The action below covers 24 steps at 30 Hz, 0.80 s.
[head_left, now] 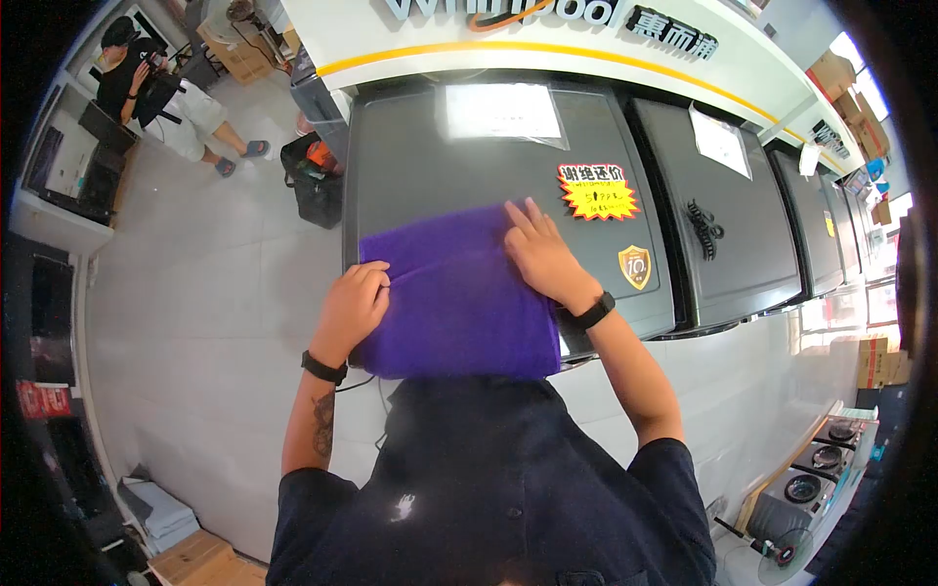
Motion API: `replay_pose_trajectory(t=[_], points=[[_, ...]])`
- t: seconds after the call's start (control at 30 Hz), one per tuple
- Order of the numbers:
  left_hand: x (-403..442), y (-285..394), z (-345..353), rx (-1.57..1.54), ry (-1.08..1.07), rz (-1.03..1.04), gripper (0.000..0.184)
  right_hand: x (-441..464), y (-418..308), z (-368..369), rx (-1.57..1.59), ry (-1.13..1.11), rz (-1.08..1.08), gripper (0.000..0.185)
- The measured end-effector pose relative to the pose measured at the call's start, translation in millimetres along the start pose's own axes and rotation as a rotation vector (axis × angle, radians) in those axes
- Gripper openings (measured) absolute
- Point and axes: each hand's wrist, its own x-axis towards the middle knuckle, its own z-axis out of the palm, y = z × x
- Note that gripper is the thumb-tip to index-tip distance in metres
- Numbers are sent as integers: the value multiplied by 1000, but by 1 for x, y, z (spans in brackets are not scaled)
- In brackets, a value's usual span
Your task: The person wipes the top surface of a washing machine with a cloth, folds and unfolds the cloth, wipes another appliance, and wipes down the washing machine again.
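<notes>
A purple cloth (454,293) lies spread over the front part of a dark grey appliance top (410,146), its near edge hanging by my body. At the cloth's left edge, my left hand (360,305) has its fingers curled closed on the fabric. My right hand (543,256) rests on the upper right part of the cloth, with fingers stretched out and partly apart. A yellow and red price sticker (599,192) and a gold shield-shaped sticker (634,267) are on the surface to the right of that hand. A white paper sheet (498,112) lies farther back.
More dark appliances (718,215) stand in a row to the right. A white sign board (547,44) runs along the back. On the left, a black bag (313,181) sits on the floor and a person (166,93) stands farther off. Cardboard boxes (200,562) are at lower left.
</notes>
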Motion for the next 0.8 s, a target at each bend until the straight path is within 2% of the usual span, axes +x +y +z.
replay_pose_trajectory(t=[0.07,0.17,0.27,0.4,0.47,0.5,0.6,0.7,0.73,0.8], points=[[0,4,-2,0,0,-20,9,1,2,-5,-72,-2,-17,13],[0,0,-4,-19,-28,-62,11,-1,12,0,67,-56,13,14],[0,-6,1,-47,-7,-56,13,-3,19,4,56,-45,-17,15],[5,-6,2,-117,19,-103,14,0,29,8,233,-55,69,14],[3,1,-3,-96,-2,-143,15,-2,23,2,168,0,27,13],[5,3,-8,-84,-10,-156,15,-1,21,-4,131,34,9,13],[0,17,-26,-51,-61,-198,19,-7,1,-40,320,71,-4,13],[-14,27,-35,-282,95,-244,25,-29,-18,-76,385,-26,112,13],[-20,31,-41,-316,70,-241,26,-36,-24,-85,388,62,42,12],[-28,37,-58,-377,24,-233,28,-52,-33,-104,446,18,49,10]])
